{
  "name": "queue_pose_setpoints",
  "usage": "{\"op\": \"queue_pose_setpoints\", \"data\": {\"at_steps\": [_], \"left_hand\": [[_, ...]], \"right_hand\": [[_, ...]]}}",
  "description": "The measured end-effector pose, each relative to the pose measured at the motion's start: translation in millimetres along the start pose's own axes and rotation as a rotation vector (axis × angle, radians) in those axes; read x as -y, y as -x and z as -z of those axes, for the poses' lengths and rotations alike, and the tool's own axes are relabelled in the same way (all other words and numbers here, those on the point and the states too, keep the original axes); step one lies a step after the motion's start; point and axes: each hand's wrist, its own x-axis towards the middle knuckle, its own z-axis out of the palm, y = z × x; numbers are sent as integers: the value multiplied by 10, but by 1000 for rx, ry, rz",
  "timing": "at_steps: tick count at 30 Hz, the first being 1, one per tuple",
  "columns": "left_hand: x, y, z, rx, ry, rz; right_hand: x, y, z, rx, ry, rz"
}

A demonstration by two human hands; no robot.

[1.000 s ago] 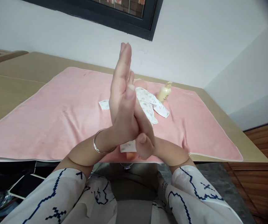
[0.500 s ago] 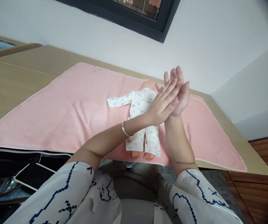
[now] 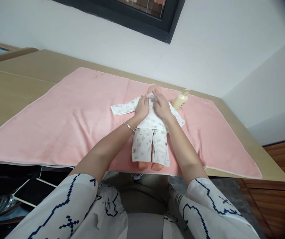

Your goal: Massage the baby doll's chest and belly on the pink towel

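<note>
A baby doll (image 3: 149, 142) in a white printed suit lies on a pink towel (image 3: 78, 119), feet toward me. My left hand (image 3: 142, 108), with a silver bangle on its wrist, lies flat and open on the doll's chest. Beside it, my right hand (image 3: 161, 106) also rests flat with fingers stretched out on the chest, close to the doll's head (image 3: 153, 89). Neither hand holds anything. A cream pump bottle (image 3: 180, 100) stands just right of the doll's head.
The towel covers a light wooden table (image 3: 13, 89) set against a white wall. A dark window frame (image 3: 144, 25) is above. A phone (image 3: 30, 192) and dark things lie low at the left. Wooden flooring shows at the right.
My hands were pressed palm to palm in the air, rubbing. They have since parted and come down flat onto the doll's chest.
</note>
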Motion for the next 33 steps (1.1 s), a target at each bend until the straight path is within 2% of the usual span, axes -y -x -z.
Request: {"op": "queue_pose_setpoints", "data": {"at_steps": [3,6,9,11,13,16,19,22,26,29,33], "left_hand": [[-30,31,2,-12,-36,-27],[-40,45,3,-14,-61,-46],[-29,47,-1,-19,-65,-65],[-23,52,-1,-26,-61,-69],[-22,60,4,-36,-56,-70],[-26,70,14,-48,-52,-77],[-26,71,16,-55,-40,-83],[-20,71,2,-60,-24,-105],[-8,74,-18,-45,-42,-157],[5,74,-19,-38,-54,-158],[9,75,-6,-37,-57,-140]], "right_hand": [[-193,-1,-25,118,161,-9],[-253,-13,-25,173,247,-67],[-207,-28,-29,170,323,-184],[-117,-15,-51,169,385,-293],[9,20,-88,184,453,-339],[182,75,-134,226,529,-206],[184,65,-107,278,504,-97],[-6,4,-28,296,429,-112],[-166,-17,-2,213,423,-245],[-1,48,-70,204,535,-292],[254,99,-106,249,608,-182]]}}
